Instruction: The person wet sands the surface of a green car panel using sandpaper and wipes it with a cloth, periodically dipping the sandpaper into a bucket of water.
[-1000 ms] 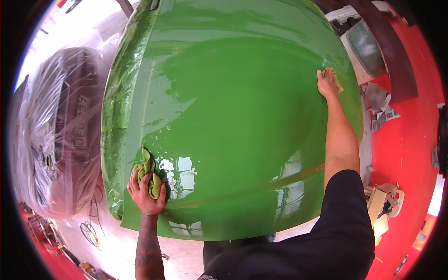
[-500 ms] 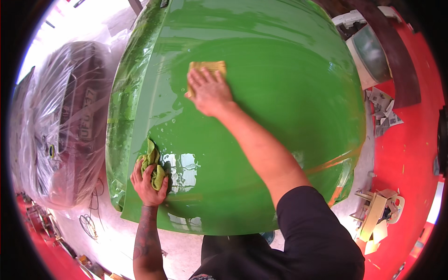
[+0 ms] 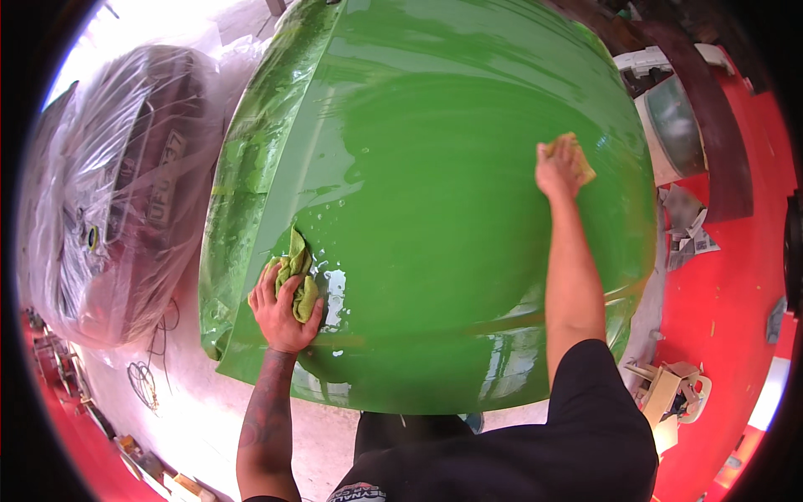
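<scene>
A large, wet green car panel [image 3: 452,217] with rounded edges, which looks like a hood, fills the middle of the view. On its near left part my left hand [image 3: 283,316] presses a crumpled green cloth [image 3: 298,248], fingers bent over it. Water beads and puddles lie around the cloth. Toward the right side of the panel, my right hand [image 3: 557,172] holds a yellow sheet of sandpaper [image 3: 587,171] flat against the surface. Its fingers cover much of the sheet, and the arm is nearly straight.
At left stands a car under clear plastic [image 3: 125,192], beside a thin cable [image 3: 144,385] on the floor. Newspaper [image 3: 687,219] lies on the red floor at right, near a curved dark panel [image 3: 711,125]. A cardboard box [image 3: 661,393] sits at lower right.
My right hand has swept the sandpaper across the panel from left of the middle to the right side. My left hand stays on the cloth, and the view has shifted slightly.
</scene>
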Demonstrator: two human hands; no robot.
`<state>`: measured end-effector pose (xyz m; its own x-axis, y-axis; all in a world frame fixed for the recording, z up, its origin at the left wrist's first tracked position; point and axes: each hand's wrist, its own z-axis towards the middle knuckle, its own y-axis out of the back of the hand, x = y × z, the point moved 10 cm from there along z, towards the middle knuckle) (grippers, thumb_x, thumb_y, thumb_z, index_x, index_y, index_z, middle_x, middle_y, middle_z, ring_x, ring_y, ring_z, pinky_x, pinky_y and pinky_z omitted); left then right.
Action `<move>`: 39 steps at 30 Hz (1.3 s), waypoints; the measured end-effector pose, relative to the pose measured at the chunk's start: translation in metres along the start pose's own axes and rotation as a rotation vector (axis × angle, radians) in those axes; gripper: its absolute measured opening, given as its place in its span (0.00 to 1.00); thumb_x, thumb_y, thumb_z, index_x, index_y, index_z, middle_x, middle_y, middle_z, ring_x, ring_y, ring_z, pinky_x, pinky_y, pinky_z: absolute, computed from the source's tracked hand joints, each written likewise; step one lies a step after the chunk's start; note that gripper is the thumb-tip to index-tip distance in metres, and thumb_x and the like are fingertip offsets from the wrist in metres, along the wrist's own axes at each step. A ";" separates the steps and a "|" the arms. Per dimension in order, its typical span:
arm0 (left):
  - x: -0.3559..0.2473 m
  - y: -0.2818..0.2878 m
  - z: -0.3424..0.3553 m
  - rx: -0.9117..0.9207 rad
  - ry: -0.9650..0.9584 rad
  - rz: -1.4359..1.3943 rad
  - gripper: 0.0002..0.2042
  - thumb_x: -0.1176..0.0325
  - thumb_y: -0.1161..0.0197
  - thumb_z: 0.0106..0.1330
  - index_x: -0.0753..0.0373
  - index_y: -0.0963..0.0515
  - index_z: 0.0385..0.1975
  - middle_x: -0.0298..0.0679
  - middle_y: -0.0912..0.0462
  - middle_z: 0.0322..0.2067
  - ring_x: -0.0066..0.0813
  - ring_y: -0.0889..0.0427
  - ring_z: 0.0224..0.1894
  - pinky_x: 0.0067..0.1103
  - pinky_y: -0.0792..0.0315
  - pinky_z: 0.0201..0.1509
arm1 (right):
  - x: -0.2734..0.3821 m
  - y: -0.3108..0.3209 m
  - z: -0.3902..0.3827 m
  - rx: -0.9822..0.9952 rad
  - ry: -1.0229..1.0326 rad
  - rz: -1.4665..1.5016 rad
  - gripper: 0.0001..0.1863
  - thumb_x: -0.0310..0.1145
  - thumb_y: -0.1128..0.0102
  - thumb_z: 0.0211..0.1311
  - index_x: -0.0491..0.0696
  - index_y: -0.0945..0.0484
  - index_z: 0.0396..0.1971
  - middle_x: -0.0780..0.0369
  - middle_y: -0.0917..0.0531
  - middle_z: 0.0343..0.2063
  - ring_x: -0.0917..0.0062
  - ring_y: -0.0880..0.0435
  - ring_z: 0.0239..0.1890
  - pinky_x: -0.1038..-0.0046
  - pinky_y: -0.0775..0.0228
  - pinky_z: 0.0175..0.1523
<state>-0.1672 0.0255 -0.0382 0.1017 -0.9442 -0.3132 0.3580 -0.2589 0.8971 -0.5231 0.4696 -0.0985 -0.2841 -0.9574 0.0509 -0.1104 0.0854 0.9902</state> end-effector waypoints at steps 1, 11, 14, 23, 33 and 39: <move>0.000 -0.002 0.000 0.004 0.002 -0.002 0.22 0.53 0.33 0.52 0.55 0.24 0.46 0.49 0.29 0.58 0.51 0.32 0.62 0.41 0.43 0.63 | 0.048 -0.004 -0.026 -0.023 0.085 -0.025 0.39 0.61 0.74 0.71 0.53 0.57 0.74 0.67 0.59 0.75 0.65 0.62 0.76 0.47 0.69 0.75; 0.005 -0.002 -0.002 -0.001 0.016 -0.012 0.23 0.55 0.32 0.51 0.54 0.23 0.46 0.47 0.29 0.59 0.49 0.32 0.62 0.39 0.42 0.63 | 0.260 -0.037 -0.266 0.105 0.987 -0.078 0.38 0.57 0.69 0.72 0.51 0.56 0.74 0.65 0.55 0.75 0.68 0.56 0.76 0.55 0.66 0.76; 0.006 0.002 -0.004 -0.012 0.015 -0.026 0.22 0.55 0.31 0.50 0.54 0.23 0.46 0.47 0.29 0.58 0.49 0.32 0.62 0.40 0.42 0.63 | 0.145 -0.017 -0.155 -0.050 0.648 -0.052 0.36 0.57 0.69 0.73 0.51 0.51 0.73 0.65 0.52 0.74 0.67 0.53 0.75 0.53 0.64 0.75; 0.000 0.000 -0.001 -0.052 0.031 -0.018 0.21 0.54 0.32 0.51 0.53 0.22 0.44 0.45 0.28 0.57 0.48 0.32 0.62 0.40 0.43 0.63 | -0.116 0.005 -0.051 -0.051 -0.135 0.023 0.40 0.62 0.70 0.70 0.53 0.58 0.74 0.65 0.57 0.75 0.67 0.60 0.76 0.48 0.63 0.74; 0.004 -0.004 -0.003 -0.048 -0.023 -0.005 0.22 0.52 0.35 0.57 0.55 0.24 0.48 0.47 0.29 0.59 0.48 0.32 0.62 0.40 0.44 0.63 | 0.207 -0.046 -0.343 0.081 0.936 -0.072 0.37 0.53 0.63 0.72 0.50 0.53 0.73 0.62 0.54 0.75 0.64 0.57 0.76 0.49 0.68 0.75; 0.007 -0.007 -0.006 -0.044 -0.033 0.012 0.21 0.51 0.36 0.59 0.55 0.24 0.48 0.48 0.29 0.59 0.48 0.32 0.62 0.39 0.44 0.63 | 0.012 -0.009 -0.188 -0.066 0.377 -0.004 0.38 0.57 0.63 0.71 0.53 0.54 0.73 0.65 0.53 0.75 0.66 0.54 0.75 0.50 0.64 0.75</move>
<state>-0.1630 0.0219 -0.0482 0.0757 -0.9535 -0.2917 0.3973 -0.2395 0.8859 -0.3463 0.4056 -0.0826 0.0881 -0.9930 0.0790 -0.0454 0.0753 0.9961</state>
